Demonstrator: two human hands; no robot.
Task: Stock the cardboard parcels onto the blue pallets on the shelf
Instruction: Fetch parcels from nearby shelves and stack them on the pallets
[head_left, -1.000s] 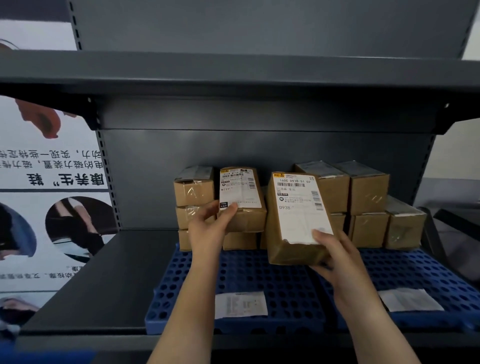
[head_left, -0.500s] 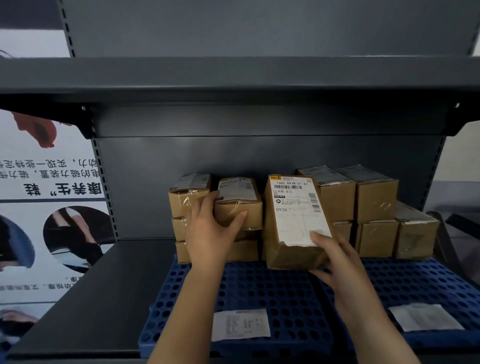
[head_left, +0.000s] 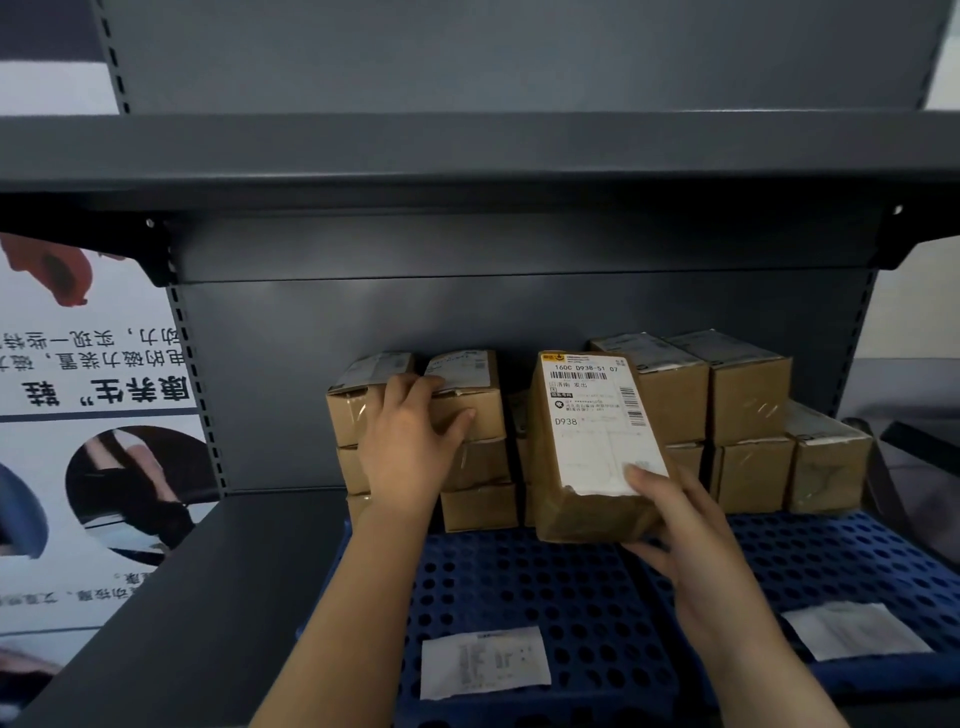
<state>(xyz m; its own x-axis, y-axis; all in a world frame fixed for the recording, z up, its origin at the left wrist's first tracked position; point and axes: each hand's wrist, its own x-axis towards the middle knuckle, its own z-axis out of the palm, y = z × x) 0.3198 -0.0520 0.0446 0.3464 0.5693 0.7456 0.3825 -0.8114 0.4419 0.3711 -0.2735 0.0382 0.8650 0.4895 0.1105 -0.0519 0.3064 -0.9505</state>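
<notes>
Head view: right hand (head_left: 680, 525) grips the labelled parcel (head_left: 592, 447), fingers curled round its lower end, upright on the blue pallets (head_left: 519, 587). Left hand (head_left: 410, 441), fingers spread, has pushed the small parcel (head_left: 467, 400) back onto its 3-high stack since 1 second ago.

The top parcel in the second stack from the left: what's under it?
Under the top parcel, which the left hand presses, two more cardboard parcels are stacked on the blue pallet. The hand and forearm cover their left ends.
</notes>
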